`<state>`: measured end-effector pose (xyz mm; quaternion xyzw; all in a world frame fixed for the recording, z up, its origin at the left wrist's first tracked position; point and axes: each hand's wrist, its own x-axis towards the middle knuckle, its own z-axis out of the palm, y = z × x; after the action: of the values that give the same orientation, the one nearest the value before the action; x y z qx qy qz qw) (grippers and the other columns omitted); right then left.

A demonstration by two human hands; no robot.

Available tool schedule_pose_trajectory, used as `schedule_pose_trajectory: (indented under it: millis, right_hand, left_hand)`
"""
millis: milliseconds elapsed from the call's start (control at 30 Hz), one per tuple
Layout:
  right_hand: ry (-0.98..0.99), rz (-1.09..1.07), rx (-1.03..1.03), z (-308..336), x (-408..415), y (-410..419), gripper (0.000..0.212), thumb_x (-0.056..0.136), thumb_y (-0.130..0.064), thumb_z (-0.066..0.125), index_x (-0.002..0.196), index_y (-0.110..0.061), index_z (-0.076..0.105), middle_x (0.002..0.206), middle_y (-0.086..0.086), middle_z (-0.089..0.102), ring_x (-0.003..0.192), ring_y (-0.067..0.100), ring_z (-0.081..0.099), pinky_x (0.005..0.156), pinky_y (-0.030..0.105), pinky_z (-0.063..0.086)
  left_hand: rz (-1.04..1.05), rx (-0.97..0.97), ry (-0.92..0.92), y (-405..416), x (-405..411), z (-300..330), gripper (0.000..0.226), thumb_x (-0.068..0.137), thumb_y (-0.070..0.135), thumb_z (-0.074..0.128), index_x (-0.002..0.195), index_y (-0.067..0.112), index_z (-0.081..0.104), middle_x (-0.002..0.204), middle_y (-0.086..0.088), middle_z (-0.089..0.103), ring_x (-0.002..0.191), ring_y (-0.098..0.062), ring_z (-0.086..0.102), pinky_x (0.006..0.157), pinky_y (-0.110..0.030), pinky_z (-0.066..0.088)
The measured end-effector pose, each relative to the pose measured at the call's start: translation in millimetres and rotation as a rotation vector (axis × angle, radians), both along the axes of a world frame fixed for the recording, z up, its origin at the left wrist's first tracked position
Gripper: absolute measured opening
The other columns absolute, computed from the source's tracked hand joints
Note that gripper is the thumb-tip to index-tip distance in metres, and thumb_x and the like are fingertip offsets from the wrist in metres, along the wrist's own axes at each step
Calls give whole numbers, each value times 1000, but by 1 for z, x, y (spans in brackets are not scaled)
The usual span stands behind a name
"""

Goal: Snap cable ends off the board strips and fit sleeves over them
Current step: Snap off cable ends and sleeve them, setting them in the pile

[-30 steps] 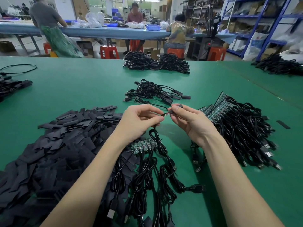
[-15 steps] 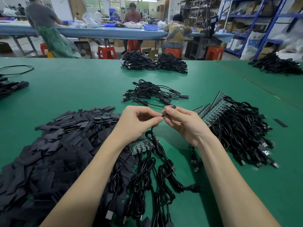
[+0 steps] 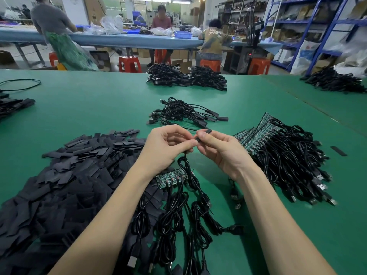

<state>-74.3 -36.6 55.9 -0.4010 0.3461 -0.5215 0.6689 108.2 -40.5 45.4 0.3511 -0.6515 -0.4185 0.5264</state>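
Above the middle of the green desk (image 3: pixel 99 108), you hold the work up between both hands, clear of the piles, so sleeve and cable end line up. Your right hand (image 3: pixel 222 153) pinches the black sleeve (image 3: pixel 204 132) in a narrow grip; your left hand (image 3: pixel 168 147) pinches the cable (image 3: pixel 185 161) just beside it, its coil hanging to the board strip (image 3: pixel 171 177). Loose sleeves (image 3: pixel 79 165) lie left.

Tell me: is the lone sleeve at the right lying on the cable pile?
No, the lone sleeve lies on bare green table, apart from the cable pile.
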Motion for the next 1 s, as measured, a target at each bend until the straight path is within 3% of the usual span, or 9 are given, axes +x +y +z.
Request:
schedule_pose_trajectory:
  millis: [200,567,800,933,1000]
  right_hand:
    - [70,-263,-220,-2,17,2,32,86,-6,77,117,-11,71,92,18,77,83,22,74,77,31,60]
    - [-45,-304,-180,-5,27,5,26,84,-4,77,109,-8,74,86,13,77,73,19,72,74,28,60]
    - [-57,-309,-131,-7,28,5,26,84,-5,77,110,-8,74,86,13,76,74,19,70,74,29,60]
    - [-27,-309,-146,-1,27,4,22,85,-5,77,106,-10,75,84,11,76,73,19,70,76,30,61]
    - [-42,-362,-150,3,25,3,19,85,-5,78,102,-12,76,84,10,76,72,18,70,72,28,60]
  left_hand:
    - [20,100,181,2,-6,0,13,75,6,82,82,13,73,71,-9,75,64,-17,72,66,-22,57]
    - [35,120,198,3,-4,0,19,79,0,80,77,18,76,72,-16,75,64,-20,72,67,-25,58]
    - [64,138,174,1,-4,-3,12,80,0,81,82,9,73,73,-17,75,66,-20,73,68,-25,58]
    - [68,131,160,1,-7,-1,12,81,2,80,88,7,73,76,-11,76,70,-16,72,72,-23,57]
    - [54,172,83,0,-8,2,20,79,15,83,96,12,72,86,-1,78,82,-9,73,77,-16,54]
